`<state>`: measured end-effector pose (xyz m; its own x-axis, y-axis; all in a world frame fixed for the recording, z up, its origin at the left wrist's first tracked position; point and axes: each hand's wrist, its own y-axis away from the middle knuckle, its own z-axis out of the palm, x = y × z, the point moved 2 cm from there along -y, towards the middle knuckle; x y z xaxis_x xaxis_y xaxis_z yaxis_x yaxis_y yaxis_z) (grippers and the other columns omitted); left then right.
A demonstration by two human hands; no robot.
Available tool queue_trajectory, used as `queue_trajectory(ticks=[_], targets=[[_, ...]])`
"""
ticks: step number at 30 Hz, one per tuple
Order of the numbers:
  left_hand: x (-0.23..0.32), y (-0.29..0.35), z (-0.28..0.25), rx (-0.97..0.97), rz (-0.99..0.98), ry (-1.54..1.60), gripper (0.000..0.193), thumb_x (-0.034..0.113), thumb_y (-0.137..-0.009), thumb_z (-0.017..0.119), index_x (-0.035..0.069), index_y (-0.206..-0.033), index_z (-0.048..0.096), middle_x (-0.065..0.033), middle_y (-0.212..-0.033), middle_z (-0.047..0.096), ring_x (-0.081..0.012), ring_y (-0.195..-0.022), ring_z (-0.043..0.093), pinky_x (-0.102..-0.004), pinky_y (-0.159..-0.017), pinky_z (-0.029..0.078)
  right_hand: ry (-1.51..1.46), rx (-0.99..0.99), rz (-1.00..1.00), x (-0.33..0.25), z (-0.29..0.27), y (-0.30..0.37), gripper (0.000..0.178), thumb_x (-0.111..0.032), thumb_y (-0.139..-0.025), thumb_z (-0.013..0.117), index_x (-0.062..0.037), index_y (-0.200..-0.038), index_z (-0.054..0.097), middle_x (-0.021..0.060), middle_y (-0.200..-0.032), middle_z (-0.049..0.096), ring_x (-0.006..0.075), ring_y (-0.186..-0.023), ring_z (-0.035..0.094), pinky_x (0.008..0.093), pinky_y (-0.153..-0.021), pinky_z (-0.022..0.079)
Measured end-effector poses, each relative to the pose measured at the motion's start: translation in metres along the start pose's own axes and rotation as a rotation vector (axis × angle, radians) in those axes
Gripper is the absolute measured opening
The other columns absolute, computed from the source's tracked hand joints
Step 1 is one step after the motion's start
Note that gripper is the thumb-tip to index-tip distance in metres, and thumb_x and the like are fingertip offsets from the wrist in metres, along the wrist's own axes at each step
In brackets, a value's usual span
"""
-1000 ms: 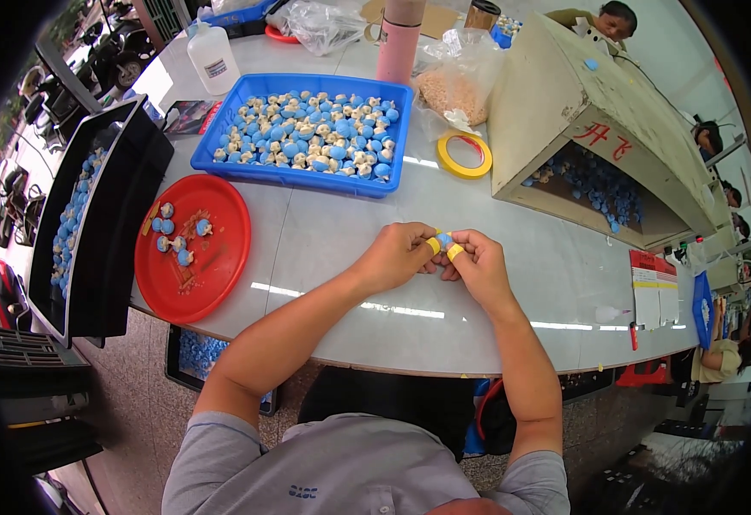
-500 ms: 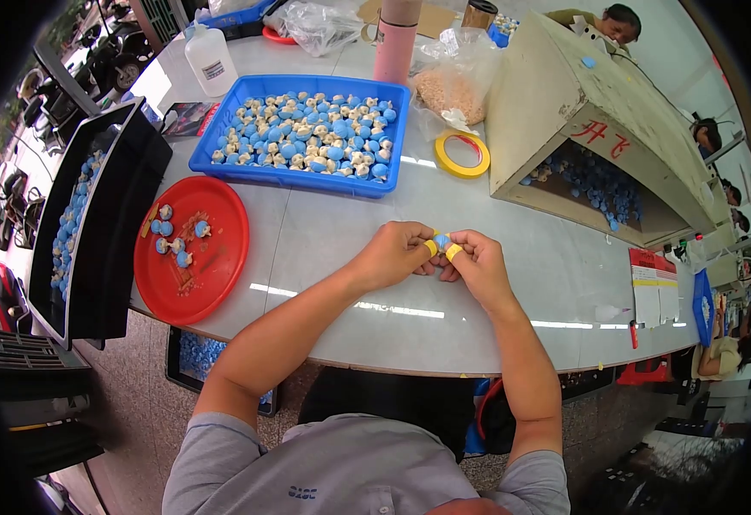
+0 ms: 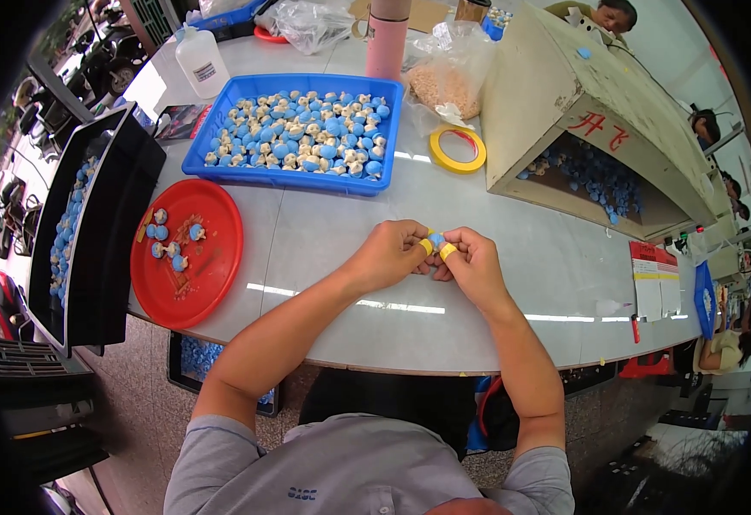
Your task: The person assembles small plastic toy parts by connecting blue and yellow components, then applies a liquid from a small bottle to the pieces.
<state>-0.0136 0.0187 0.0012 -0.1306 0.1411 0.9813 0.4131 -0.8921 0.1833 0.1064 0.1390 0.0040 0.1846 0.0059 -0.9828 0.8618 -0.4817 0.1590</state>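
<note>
A small blue piece [image 3: 436, 240] is pinched between the fingertips of my two hands, just above the table. My left hand [image 3: 391, 250] is closed on its left side, and my right hand [image 3: 476, 262] grips it from the right. Yellow tape is wrapped round fingers of both hands. Fingers cover most of the piece, so its full shape is hidden. Beyond my hands stands a blue tray [image 3: 290, 176] full of small blue and cream figure heads. On the red plate [image 3: 212, 283] at the left lie several similar heads [image 3: 159, 250] and some brownish crumbs.
A black bin [image 3: 109, 232] of blue pieces stands at the left edge. Yellow tape [image 3: 458, 149] lies near an open-fronted box [image 3: 556, 112] holding blue pieces. Behind are a pink bottle [image 3: 386, 47], a white bottle [image 3: 202, 64] and a bag of beige pieces [image 3: 444, 81]. A person sits beyond the box.
The view has shifted slightly. My hands keep the same pinch on the small blue piece, with only slight finger movement.
</note>
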Motion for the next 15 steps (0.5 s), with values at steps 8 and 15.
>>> queue_trajectory(ticks=[8, 15], targets=[[-0.0015, -0.0009, -0.0003, 0.004, 0.015, -0.011, 0.021, 0.002, -0.091, 0.054, -0.012, -0.105, 0.059, -0.0148, -0.090, 0.068, -0.0164, -0.078, 0.068, -0.0275, -0.071, 0.057, 0.029, 0.004, -0.027, -0.0014, 0.0018, 0.0010, 0.015, 0.000, -0.092, 0.054, 0.0088, -0.103, 0.057, 0.0116, -0.084, 0.067, 0.0125, -0.066, 0.065, 0.0252, -0.058, 0.055], [0.0000, 0.0000, -0.0025, -0.050, 0.000, -0.023, 0.025, 0.009, -0.097, 0.054, -0.011, -0.113, 0.056, -0.0145, -0.095, 0.068, -0.0161, -0.083, 0.067, -0.0278, -0.075, 0.057, -0.018, -0.008, -0.034, -0.0022, 0.0015, 0.0023, 0.015, 0.000, -0.093, 0.053, 0.0085, -0.105, 0.057, 0.0116, -0.086, 0.067, 0.0131, -0.070, 0.066, 0.0256, -0.060, 0.056]])
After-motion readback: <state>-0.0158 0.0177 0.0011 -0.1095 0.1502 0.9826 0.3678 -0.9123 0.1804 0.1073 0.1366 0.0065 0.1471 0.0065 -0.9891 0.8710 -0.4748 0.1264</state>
